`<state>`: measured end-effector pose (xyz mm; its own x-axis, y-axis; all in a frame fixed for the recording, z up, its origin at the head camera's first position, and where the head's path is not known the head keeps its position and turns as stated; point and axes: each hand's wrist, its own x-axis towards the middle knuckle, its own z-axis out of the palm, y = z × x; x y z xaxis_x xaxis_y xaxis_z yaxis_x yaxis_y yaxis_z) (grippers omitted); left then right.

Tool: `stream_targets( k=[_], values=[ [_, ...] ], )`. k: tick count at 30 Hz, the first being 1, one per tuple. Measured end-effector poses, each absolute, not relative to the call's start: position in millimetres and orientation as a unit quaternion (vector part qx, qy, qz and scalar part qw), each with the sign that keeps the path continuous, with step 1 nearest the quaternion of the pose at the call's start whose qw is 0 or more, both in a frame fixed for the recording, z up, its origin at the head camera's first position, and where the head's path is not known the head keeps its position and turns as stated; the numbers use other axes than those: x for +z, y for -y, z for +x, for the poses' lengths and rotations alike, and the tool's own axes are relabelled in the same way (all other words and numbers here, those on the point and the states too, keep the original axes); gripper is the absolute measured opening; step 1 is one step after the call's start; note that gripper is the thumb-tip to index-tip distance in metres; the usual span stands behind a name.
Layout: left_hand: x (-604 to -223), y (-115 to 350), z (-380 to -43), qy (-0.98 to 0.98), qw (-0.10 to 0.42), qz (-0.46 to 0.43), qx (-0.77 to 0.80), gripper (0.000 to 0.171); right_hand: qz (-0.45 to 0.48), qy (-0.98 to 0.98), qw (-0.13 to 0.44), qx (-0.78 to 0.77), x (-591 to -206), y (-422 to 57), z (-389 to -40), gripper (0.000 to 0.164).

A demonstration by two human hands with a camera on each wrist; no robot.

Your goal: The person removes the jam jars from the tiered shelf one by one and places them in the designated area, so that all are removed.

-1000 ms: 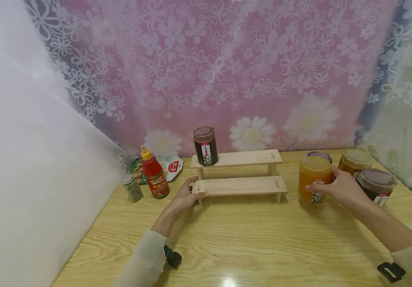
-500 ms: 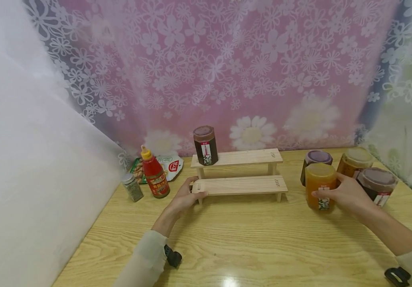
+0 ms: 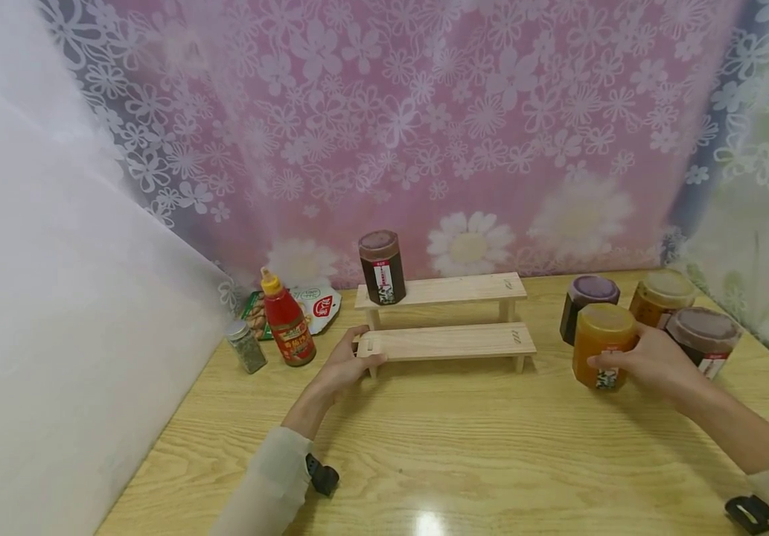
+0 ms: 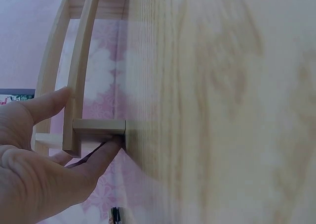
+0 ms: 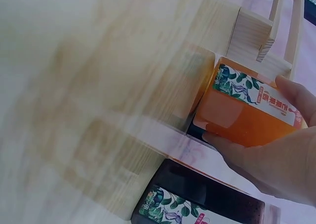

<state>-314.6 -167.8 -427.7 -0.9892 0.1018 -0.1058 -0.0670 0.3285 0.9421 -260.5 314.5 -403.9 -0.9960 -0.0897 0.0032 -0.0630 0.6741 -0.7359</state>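
My left hand [image 3: 346, 361] grips the left end of the lower plank of a two-step wooden rack [image 3: 447, 341]. In the left wrist view the thumb [image 4: 49, 104] lies on the plank, with fingers by the rack's leg. At the right, my right hand [image 3: 655, 365] holds a jar of orange preserve [image 3: 601, 346] round its side, thumb across the label. The jar is upright, its base at or very near the tabletop. A dark jar [image 3: 382, 269] stands on the upper plank's left end. Behind the orange jar is a purple-lidded jar [image 3: 588, 294], partly hidden.
An amber jar [image 3: 662, 298] and a dark jar [image 3: 702, 339] stand right of my right hand. At the left are a red sauce bottle [image 3: 288, 324], a spice shaker [image 3: 246, 348] and a food packet [image 3: 317, 305]. A flowered curtain [image 3: 397, 134] closes off the back.
My right hand has moved the orange jar right and toward me, uncovering more of the purple-lidded jar. My left hand has stayed on the rack. The head view has shifted slightly.
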Motion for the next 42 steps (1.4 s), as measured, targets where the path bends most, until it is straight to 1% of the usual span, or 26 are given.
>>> stream_targets(
  k=[4,7,12,17,20,24,27,34,42],
  values=[
    [-425.2,167.2,-314.5,-0.811,0.074,0.01,0.58,0.076,-0.057,-0.914,0.012,-0.401,-402.7,-317.1,-261.1,0.08],
    [-422.7,166.9,-314.6,-0.811,0.069,0.009,0.581,0.076,-0.069,-0.909,0.015,-0.41,-400.7,-319.5,-262.5,0.079],
    [-421.8,167.1,-315.4,-0.81,0.068,0.006,0.582,0.075,-0.072,-0.903,0.03,-0.422,-397.6,-320.4,-263.0,0.083],
    [-421.2,167.0,-313.9,-0.808,0.07,0.006,0.585,0.075,-0.077,-0.897,0.031,-0.435,-395.5,-318.0,-261.9,0.086],
    [-421.2,167.0,-313.3,-0.809,0.07,0.01,0.583,0.074,-0.071,-0.898,0.027,-0.433,-392.3,-317.4,-261.0,0.09],
    [-422.0,167.1,-313.7,-0.81,0.069,0.008,0.582,0.074,-0.049,-0.904,0.022,-0.424,-383.4,-317.6,-260.9,0.1],
    [-423.1,167.2,-314.1,-0.81,0.069,0.008,0.582,0.074,-0.041,-0.909,0.022,-0.414,-376.0,-317.4,-260.8,0.104],
    [-424.5,166.4,-314.1,-0.807,0.072,0.014,0.586,0.074,-0.05,-0.902,0.032,-0.427,-361.2,-315.8,-257.2,0.097],
    [-424.9,166.6,-313.3,-0.811,0.069,0.015,0.581,0.075,-0.055,-0.884,0.005,-0.464,-347.4,-310.2,-258.5,0.08]
  ],
)
